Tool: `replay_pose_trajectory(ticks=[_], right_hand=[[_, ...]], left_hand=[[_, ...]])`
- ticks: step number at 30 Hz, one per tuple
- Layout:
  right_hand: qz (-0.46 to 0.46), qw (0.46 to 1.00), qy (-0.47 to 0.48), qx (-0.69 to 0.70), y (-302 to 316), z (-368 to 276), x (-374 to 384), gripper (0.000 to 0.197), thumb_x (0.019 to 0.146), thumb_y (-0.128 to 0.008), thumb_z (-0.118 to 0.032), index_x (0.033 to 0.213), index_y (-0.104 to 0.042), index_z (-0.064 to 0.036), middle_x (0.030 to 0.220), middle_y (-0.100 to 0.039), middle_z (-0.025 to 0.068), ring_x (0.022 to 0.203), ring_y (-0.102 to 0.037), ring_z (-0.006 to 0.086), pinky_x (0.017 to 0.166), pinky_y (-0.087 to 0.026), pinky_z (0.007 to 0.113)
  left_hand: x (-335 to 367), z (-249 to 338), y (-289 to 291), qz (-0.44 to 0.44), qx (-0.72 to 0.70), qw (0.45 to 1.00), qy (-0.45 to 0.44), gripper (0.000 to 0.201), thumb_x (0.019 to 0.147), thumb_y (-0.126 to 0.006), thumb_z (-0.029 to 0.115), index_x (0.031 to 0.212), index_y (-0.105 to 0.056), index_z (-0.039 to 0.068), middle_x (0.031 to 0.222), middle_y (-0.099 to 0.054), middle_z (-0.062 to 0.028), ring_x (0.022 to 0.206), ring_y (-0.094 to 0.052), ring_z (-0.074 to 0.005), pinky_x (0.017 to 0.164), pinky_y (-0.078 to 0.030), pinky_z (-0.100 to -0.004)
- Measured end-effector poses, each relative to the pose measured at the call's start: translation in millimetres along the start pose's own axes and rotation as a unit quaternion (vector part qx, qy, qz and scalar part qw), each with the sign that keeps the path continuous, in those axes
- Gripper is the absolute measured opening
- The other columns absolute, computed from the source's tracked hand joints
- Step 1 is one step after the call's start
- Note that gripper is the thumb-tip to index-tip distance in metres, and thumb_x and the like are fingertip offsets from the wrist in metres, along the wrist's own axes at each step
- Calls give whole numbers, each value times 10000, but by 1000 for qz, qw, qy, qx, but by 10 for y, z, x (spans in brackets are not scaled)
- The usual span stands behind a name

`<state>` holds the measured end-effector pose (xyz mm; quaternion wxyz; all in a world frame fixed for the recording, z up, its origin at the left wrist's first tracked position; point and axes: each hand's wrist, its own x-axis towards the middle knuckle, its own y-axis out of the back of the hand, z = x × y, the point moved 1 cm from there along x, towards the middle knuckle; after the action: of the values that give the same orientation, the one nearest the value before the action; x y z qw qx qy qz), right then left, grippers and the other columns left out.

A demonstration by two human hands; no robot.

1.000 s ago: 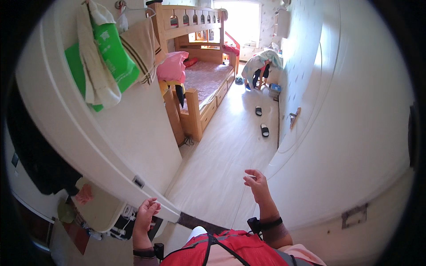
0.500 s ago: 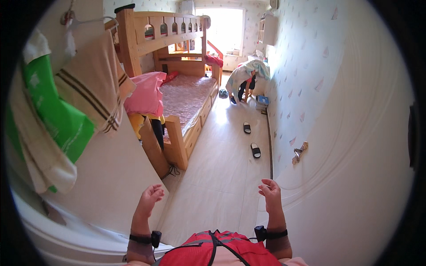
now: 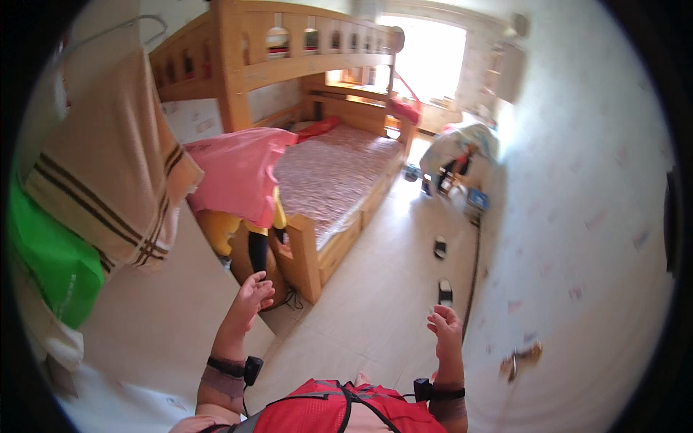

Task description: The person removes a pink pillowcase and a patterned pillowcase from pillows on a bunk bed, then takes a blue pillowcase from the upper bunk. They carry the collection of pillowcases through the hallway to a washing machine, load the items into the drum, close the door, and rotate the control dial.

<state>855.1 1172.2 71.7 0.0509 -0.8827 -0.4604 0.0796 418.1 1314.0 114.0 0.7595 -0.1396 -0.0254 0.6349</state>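
Nothing's gripped: left hand [image 3: 254,297] hovers half-open, nearest the bed [image 3: 302,251]; right hand [image 3: 445,325], loosely curled, looks empty above the floor [image 3: 368,289].

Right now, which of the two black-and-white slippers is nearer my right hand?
The lower slipper in the picture, appearing just beyond your right hand; the other slipper lies farther off, toward the window.

The left hand [image 3: 254,296] masks the lower end of hanging black cloth [image 3: 258,249]; a striped beige towel [image 3: 115,159] partly covers a rim-cropped green bag [image 3: 61,267]; the door handle [image 3: 523,357] is blurred.
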Motion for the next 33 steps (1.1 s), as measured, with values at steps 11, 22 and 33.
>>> replay_pose_trajectory(ticks=[11, 22, 33], right_hand=[[-174, 983, 3, -62, -1039, -281, 2079, 300, 831, -636, -82, 1116, -584, 0, 954, -604, 57, 824, -584, 118, 716, -498, 265], [-263, 958, 31, -112, -2239, -447, 3378, 294, 842, -618, -83, 1123, -576, -8, 1020, -595, 66, 870, -604, 148, 727, -508, 282], [-417, 907, 28, -60, -3664, -289, 4039, 348, 854, -650, -102, 1180, -550, -31, 1023, -585, 66, 858, -596, 142, 708, -516, 272]], left_hand=[[1180, 698, 373, 303, -137, 938, -97, 571, 886, -628, 298, 1347, -374, 78, 1141, -524, -48, 1052, -501, -178, 864, -431, -343], [2416, 1007, 1397, 314, -341, 860, -211, 634, 846, -665, 392, 1361, -419, 117, 1325, -498, -73, 1174, -495, -238, 933, -448, -409], [2546, 1552, 1383, 376, -207, 862, -268, 437, 848, -629, 163, 1231, -511, -10, 1150, -599, -139, 1023, -605, -264, 876, -505, -389]])
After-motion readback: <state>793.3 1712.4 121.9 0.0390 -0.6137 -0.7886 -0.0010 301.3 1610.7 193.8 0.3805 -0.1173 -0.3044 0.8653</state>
